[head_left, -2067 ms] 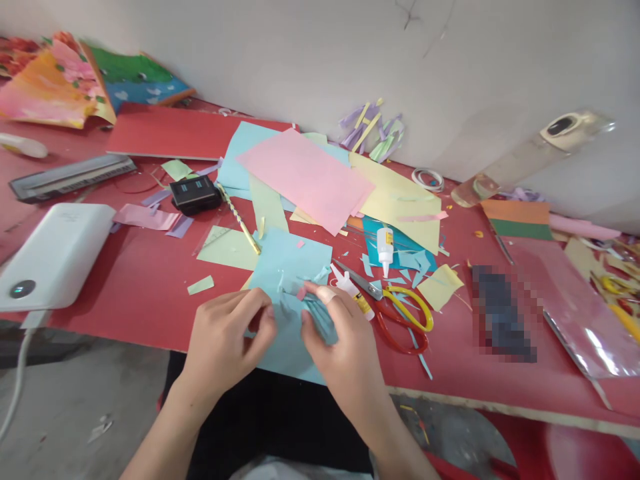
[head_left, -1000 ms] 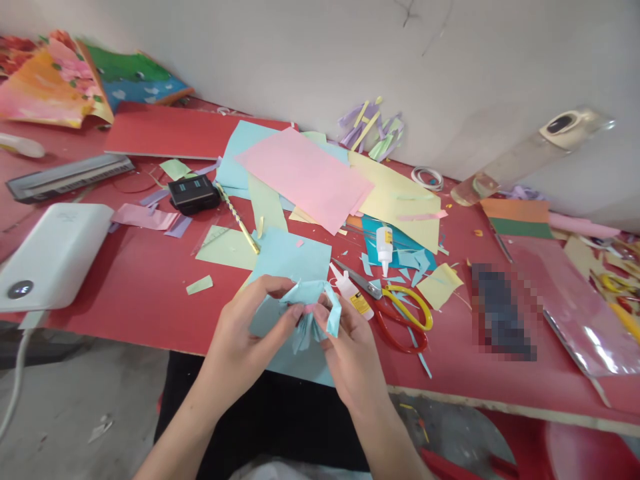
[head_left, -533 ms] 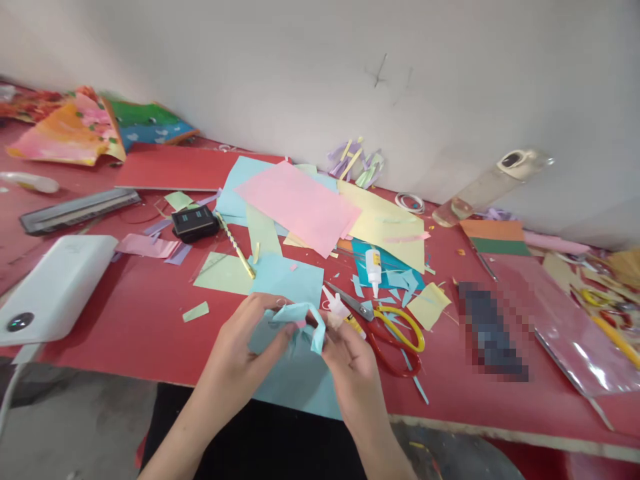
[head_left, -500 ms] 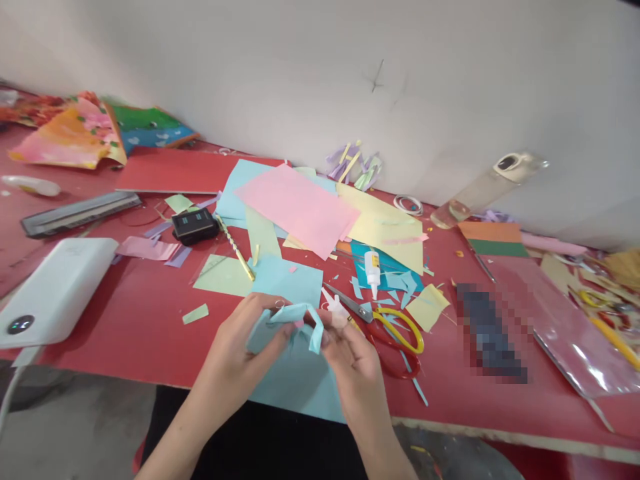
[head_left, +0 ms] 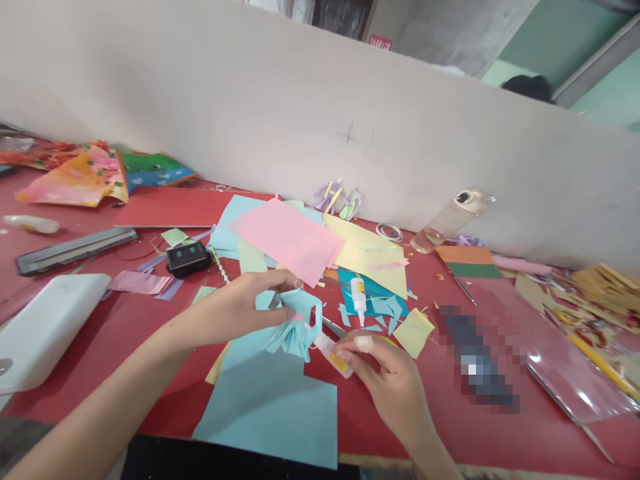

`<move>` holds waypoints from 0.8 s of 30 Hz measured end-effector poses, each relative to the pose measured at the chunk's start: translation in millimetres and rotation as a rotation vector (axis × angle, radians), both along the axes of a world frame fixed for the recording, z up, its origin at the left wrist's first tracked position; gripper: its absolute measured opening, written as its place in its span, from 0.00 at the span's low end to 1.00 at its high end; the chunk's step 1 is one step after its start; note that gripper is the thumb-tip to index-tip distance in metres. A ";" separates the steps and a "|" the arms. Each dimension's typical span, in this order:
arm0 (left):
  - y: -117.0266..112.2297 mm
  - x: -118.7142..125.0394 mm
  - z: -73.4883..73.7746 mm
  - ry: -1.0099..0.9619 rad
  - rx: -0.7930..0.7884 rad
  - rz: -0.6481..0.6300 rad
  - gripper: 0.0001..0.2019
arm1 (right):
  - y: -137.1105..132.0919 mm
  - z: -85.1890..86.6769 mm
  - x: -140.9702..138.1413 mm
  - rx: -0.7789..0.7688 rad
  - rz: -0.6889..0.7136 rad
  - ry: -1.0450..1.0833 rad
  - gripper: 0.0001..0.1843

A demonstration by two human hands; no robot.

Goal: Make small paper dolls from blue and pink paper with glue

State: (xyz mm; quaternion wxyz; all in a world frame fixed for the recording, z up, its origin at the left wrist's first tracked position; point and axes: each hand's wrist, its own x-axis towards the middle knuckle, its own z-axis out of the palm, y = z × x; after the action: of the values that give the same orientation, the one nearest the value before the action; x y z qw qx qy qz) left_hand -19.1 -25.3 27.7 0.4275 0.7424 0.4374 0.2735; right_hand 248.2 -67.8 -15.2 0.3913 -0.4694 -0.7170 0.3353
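Note:
My left hand (head_left: 245, 310) pinches a pleated light-blue paper piece (head_left: 293, 340) with a loop of folded strip on its right side and a small pink spot near the thumb. In my right hand (head_left: 393, 373), a bandage on one finger, is a small glue bottle (head_left: 331, 355) with a yellow label. Its tip points up and left, close to the paper loop; whether they touch I cannot tell. Below them a light-blue sheet (head_left: 280, 413) lies on the red table (head_left: 165, 360). Scissors (head_left: 333, 327) lie mostly hidden behind my right hand.
A second glue bottle (head_left: 359, 300) lies on a teal sheet, among blue scraps. Pink paper (head_left: 287, 237) and yellow paper (head_left: 373, 250) lie behind. To the left are a black device (head_left: 187, 259) and a white power bank (head_left: 55, 333). A clear bottle (head_left: 450, 220) leans against the wall.
My right hand has moved away from the paper loop, rightward and down, and now aims the glue bottle at it. The pleated part has come into view. The camera has tilted up.

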 end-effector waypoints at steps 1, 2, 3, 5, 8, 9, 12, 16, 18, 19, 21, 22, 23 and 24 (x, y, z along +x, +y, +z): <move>7.4 1.3 -1.9 -0.004 -0.004 -0.031 0.11 | 2.8 1.8 -0.9 0.048 0.035 -0.042 0.07; 13.8 2.4 -5.3 -0.012 -0.019 -0.060 0.12 | 4.8 2.1 -2.4 0.099 0.072 -0.076 0.07; 19.1 3.1 -9.9 -0.031 -0.041 -0.084 0.12 | 6.0 0.6 -4.3 0.148 0.114 -0.098 0.07; 26.3 3.5 -21.3 -0.109 -0.102 -0.114 0.12 | 6.6 -7.4 -7.6 0.232 0.194 -0.122 0.06; 29.6 2.1 -38.3 -0.283 -0.272 -0.152 0.11 | 7.8 -24.8 -9.1 0.320 0.232 -0.169 0.08; 29.6 1.6 -43.0 -0.350 -0.336 -0.163 0.10 | 9.4 -29.4 -8.8 0.337 0.233 -0.198 0.09; 29.1 0.8 -54.2 -0.475 -0.463 -0.174 0.10 | 18.4 -34.2 -8.2 0.378 0.239 -0.316 0.13; 31.1 1.0 -64.1 -0.515 -0.488 -0.127 0.10 | 32.9 -26.7 -12.4 0.476 0.278 -0.364 0.14; 32.0 1.4 -65.8 -0.514 -0.496 -0.113 0.11 | 36.8 -24.1 -14.7 0.454 0.293 -0.349 0.12; 32.0 1.7 -65.5 -0.505 -0.501 -0.106 0.11 | 37.7 -23.9 -15.3 0.428 0.289 -0.341 0.11; 31.1 2.2 -63.3 -0.483 -0.508 -0.093 0.11 | 38.1 -25.6 -15.0 0.382 0.277 -0.316 0.08; 30.3 2.4 -61.6 -0.476 -0.512 -0.090 0.11 | 38.0 -27.0 -14.2 0.371 0.273 -0.299 0.07; 29.4 2.6 -59.8 -0.474 -0.517 -0.093 0.11 | 38.0 -28.6 -13.2 0.371 0.268 -0.280 0.06; 28.6 2.7 -58.0 -0.477 -0.523 -0.099 0.11 | 38.1 -30.0 -11.9 0.371 0.264 -0.263 0.07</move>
State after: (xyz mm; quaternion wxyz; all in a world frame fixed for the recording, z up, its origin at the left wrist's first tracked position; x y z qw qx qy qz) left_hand -16.4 3.3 -30.3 0.7059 0.5432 0.3441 0.2970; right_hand 236.3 -29.7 -45.2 0.3268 -0.3315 -0.8661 0.1822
